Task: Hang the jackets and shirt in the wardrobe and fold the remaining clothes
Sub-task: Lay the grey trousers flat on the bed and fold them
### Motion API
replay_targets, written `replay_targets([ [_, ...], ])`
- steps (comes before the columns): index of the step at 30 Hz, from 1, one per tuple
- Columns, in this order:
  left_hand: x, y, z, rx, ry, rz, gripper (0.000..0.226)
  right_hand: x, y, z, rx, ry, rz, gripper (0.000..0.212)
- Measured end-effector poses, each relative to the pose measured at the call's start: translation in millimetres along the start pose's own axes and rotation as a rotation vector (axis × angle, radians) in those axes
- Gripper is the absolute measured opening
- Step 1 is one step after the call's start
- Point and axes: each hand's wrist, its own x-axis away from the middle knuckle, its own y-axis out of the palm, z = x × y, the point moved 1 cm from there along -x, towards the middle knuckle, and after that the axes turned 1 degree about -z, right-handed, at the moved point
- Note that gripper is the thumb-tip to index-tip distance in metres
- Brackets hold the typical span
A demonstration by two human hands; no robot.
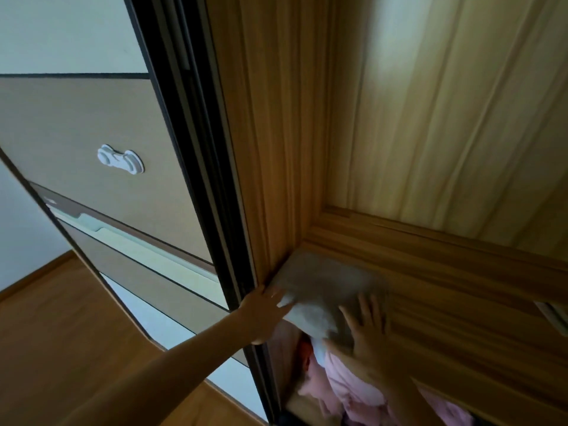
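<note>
a: where are we on the folded grey garment (322, 287)?
b: it lies flat on the wardrobe shelf (461, 302), pushed into the shelf's left rear corner. its front corner overhangs the shelf's front edge a little.
a: left hand (264, 312)?
b: at the shelf's left front corner, against the garment's left edge. its fingers (278, 295) are straight and spread, tips touching the cloth. no curl, no pinch.
a: right hand (365, 339)?
b: palm down on the garment's front right part, over the shelf's front edge. its fingers (365, 305) are splayed apart and flat, pressing on the cloth, not gripping it.
a: so neither hand is clamped on anything?
b: correct, as far as we see. both hands are flat, in contact only.
a: what's under the shelf?
b: pink clothes (347, 392) just below its front edge, beneath our right wrist. a small red item (305, 348) is left of them. too dark and blurred to tell the garment types or how they're held.
a: surroundings?
b: the wooden side wall (270, 149) rises from the shelf's left end and the paler back panel (445, 103) from its rear. left of the shelf, beyond the dark frame, is a beige sliding door (76, 124) with a white latch (120, 159). the wooden floor (61, 333) is well below the shelf on the left.
</note>
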Motion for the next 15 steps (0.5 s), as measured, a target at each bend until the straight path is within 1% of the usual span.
replay_targets([
  [3,-10,11,18,0.132,-0.018,-0.071,0.088,2,11,8,-0.028,-0.01,-0.112,0.09],
  [6,-20,12,15,0.159,-0.055,-0.063,0.09,-21,16,12,-0.042,-0.017,-0.127,0.086],
  [9,-29,8,17,0.205,-0.099,-0.103,0.083,-43,19,16,0.0,-0.034,-0.17,0.087],
  [12,-33,1,19,0.215,-0.117,-0.096,0.081,-49,11,20,0.038,-0.062,-0.221,0.088],
  [13,-32,-1,18,0.228,-0.109,-0.092,0.08,-49,7,19,0.047,-0.077,-0.222,0.091],
  [15,-29,-3,15,0.312,-0.099,-0.073,0.074,-47,-2,15,0.055,-0.086,-0.167,0.093],
])
